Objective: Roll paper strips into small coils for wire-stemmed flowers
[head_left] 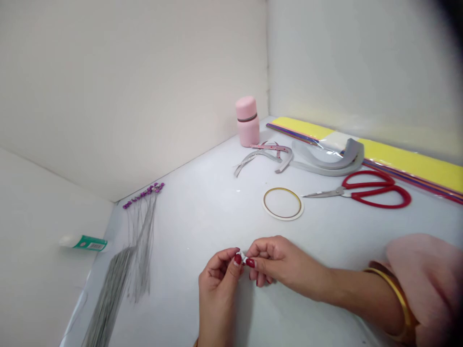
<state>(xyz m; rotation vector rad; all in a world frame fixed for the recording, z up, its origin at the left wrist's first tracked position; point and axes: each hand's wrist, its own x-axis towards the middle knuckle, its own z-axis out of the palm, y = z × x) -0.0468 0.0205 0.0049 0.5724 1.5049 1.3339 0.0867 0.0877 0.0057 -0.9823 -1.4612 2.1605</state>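
Between the fingertips of my left hand (pixel 223 274) is a small white, crumpled or folded piece (pixel 242 256). The thumb and forefinger of my right hand (pixel 269 260) pinch the same piece from the other side. Its exact kind is hard to make out, since the fingers cover most of it. Beyond the hands lies a thin roll of white tape (pixel 265 208) with a yellowish inner ring. Scissors (pixel 379 205) with red handles rest to its right, their blades pointing at the roll.
A pink flask (pixel 248 127) stands at the back. Near it lie curled grey and pink strips (pixel 285 156) and a bent grey strip bundle (pixel 325 166). Yellow sheets (pixel 405 159) line the right wall. At left are wires (pixel 110 289), purple-tipped stems (pixel 144 193) and a green-and-white tube (pixel 88 242).
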